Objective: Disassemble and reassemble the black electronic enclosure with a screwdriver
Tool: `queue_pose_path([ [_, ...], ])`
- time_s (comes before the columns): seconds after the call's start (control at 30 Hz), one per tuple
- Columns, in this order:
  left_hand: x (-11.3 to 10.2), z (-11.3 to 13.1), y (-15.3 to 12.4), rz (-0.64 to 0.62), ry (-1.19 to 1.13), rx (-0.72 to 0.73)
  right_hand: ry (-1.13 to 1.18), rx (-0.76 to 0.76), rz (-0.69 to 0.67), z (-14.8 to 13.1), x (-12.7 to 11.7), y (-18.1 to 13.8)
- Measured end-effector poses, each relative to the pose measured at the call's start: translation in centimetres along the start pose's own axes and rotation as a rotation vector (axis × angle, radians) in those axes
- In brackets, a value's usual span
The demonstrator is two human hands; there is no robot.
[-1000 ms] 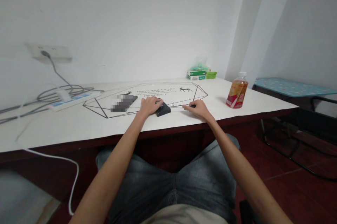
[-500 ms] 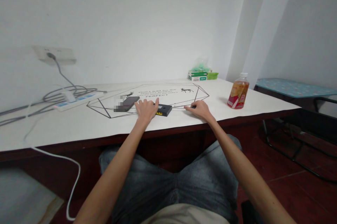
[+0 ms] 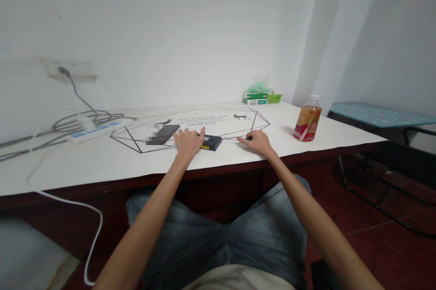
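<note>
My left hand (image 3: 188,142) lies palm down over the left end of a black router (image 3: 213,142) with yellow ports on its near side. Its thumb points away along the router, and the bent fingers hide the part below them. To the right, my right hand (image 3: 256,141) rests on the tabletop, closed around a small black-handled tool (image 3: 250,138). Most of that tool is covered by the fingers, so its exact kind is unclear. Tiny dark specks lie on the table between router and right hand. A dark phone (image 3: 168,133) lies just left of my left hand.
On the white table (image 3: 85,162), a drink bottle (image 3: 307,119) stands at right. Small green-and-white boxes (image 3: 255,98) with a plastic bag (image 3: 259,85) sit at the back. A power strip (image 3: 100,130) and coiled cables (image 3: 88,118) occupy the left side. A blue-topped table (image 3: 378,113) is beyond.
The view has shifted very slightly. Both hands, the router and the small tool stay in practically the same places.
</note>
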State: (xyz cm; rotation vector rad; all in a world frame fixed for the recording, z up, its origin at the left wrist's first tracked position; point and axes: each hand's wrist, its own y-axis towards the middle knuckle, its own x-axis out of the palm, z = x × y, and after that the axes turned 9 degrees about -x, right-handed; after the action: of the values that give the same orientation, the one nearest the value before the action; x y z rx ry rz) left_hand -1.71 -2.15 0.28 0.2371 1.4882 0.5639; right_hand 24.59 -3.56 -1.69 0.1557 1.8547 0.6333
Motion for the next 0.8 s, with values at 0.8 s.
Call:
queue_pose_path([
  [0.8,-0.03,0.15,-0.1,0.0,0.0,-0.01,0.017,-0.007,-0.004,-0.03,-0.13,-0.07],
])
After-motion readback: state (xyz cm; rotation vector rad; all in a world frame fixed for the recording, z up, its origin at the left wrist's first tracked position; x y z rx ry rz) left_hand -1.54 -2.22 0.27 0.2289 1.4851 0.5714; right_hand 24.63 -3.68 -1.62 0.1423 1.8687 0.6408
